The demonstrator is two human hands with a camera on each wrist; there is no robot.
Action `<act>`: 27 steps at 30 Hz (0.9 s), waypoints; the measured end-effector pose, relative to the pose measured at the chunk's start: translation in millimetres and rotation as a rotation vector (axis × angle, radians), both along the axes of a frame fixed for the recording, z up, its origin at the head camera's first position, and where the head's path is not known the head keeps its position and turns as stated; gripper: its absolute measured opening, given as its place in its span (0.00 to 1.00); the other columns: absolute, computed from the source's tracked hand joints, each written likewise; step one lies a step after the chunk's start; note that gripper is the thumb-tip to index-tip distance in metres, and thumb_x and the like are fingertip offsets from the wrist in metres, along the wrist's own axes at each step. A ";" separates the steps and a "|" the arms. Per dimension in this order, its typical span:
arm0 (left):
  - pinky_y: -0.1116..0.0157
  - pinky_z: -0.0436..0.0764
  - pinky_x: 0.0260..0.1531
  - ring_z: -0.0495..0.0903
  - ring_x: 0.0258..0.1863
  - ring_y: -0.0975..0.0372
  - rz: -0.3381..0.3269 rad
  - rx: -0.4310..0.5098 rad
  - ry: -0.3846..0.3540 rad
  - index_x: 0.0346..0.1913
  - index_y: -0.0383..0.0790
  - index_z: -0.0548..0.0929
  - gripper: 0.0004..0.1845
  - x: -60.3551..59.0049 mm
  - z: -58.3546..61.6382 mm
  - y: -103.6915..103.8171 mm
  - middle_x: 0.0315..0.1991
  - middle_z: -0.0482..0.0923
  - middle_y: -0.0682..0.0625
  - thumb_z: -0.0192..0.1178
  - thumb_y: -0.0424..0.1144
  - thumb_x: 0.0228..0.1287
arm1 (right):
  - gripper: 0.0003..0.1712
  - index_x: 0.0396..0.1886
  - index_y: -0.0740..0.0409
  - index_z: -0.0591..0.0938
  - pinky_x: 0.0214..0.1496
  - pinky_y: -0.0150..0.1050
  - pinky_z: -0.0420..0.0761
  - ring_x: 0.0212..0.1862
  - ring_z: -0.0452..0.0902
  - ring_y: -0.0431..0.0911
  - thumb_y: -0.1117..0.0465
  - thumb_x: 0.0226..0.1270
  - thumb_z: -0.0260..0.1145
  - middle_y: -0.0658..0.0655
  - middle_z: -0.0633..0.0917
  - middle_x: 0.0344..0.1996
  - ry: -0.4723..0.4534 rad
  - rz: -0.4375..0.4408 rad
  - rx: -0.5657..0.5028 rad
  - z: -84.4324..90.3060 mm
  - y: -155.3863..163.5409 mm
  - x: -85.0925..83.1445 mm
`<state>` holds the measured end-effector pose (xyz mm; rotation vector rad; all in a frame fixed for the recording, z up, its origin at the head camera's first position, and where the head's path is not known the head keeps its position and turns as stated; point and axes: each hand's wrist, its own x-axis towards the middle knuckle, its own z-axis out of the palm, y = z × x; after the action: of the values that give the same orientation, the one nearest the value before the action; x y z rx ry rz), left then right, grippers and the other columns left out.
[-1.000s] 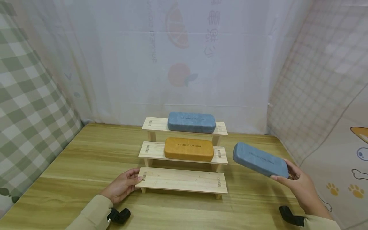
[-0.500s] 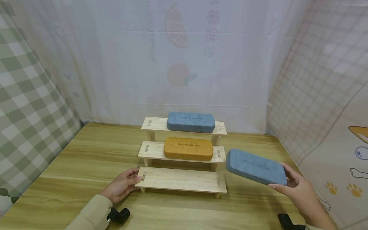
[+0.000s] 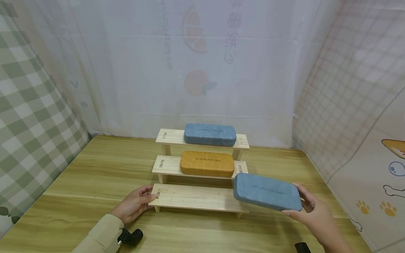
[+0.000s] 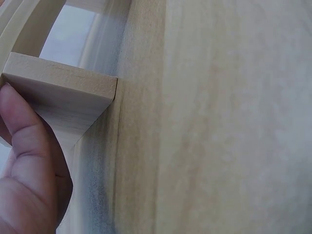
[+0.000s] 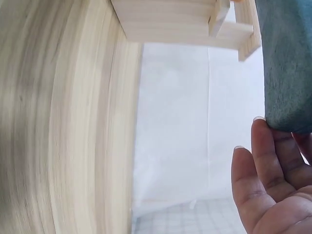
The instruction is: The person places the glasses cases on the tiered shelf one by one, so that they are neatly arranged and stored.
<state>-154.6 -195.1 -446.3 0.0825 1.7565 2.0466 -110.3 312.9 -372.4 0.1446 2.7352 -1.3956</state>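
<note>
Fingers (image 3: 292,212) of the right hand (image 3: 311,216) curl round the right end of a blue case (image 3: 267,192), holding it tilted just over the right end of the lowest step (image 3: 196,198) of a wooden rack (image 3: 162,178), at lower right of centre in the head view. Whether it touches the step cannot be told. The left hand (image 3: 134,205), at lower left, rests its thumb and fingertips on that step's left end, fingers lightly bent. An orange case (image 3: 207,163) lies on the middle step and another blue one (image 3: 210,134) on the top step. All stands on the bench (image 3: 95,182), with white sheeting (image 3: 142,70) behind.
</note>
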 end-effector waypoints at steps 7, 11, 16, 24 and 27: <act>0.69 0.78 0.44 0.76 0.44 0.65 -0.003 -0.014 0.001 0.70 0.18 0.43 0.36 -0.2 -0.4 -0.9 0.49 0.71 0.47 0.52 0.32 0.72 | 0.55 0.76 0.58 0.57 0.42 0.28 0.80 0.46 0.67 0.17 0.56 0.53 0.77 0.65 0.65 0.68 0.009 0.001 -0.055 2.4 -27.2 3.8; 0.69 0.78 0.45 0.76 0.44 0.65 0.002 -0.017 0.002 0.70 0.17 0.44 0.36 0.0 -0.4 -0.5 0.49 0.71 0.47 0.52 0.32 0.72 | 0.55 0.75 0.58 0.59 0.43 0.29 0.80 0.50 0.72 0.26 0.55 0.50 0.78 0.64 0.68 0.66 0.015 0.004 -0.057 3.0 -41.5 3.9; 0.69 0.79 0.45 0.76 0.44 0.65 0.005 -0.014 0.001 0.70 0.17 0.44 0.36 0.2 -0.3 0.1 0.49 0.71 0.46 0.52 0.31 0.72 | 0.54 0.73 0.58 0.62 0.45 0.29 0.79 0.61 0.72 0.53 0.54 0.48 0.80 0.63 0.69 0.65 0.012 -0.002 -0.080 2.6 -59.4 2.1; 0.69 0.79 0.44 0.76 0.43 0.65 0.010 -0.010 -0.004 0.70 0.18 0.43 0.36 -0.2 -1.2 0.0 0.49 0.70 0.47 0.52 0.32 0.71 | 0.53 0.71 0.55 0.65 0.48 0.31 0.78 0.61 0.71 0.55 0.54 0.45 0.81 0.61 0.72 0.64 0.003 0.001 -0.100 -4.0 -83.6 -2.5; 0.69 0.79 0.43 0.76 0.43 0.65 0.012 -0.011 -0.002 0.70 0.18 0.44 0.36 -0.2 -1.0 0.1 0.49 0.71 0.47 0.53 0.32 0.71 | 0.53 0.70 0.53 0.67 0.53 0.33 0.76 0.61 0.72 0.53 0.52 0.42 0.82 0.59 0.74 0.62 0.020 0.005 -0.092 -5.3 -93.0 -4.8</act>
<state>-154.8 -195.0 -447.2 0.0670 1.7715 2.0447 -115.1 219.9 -377.6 0.1193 2.6792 -1.5264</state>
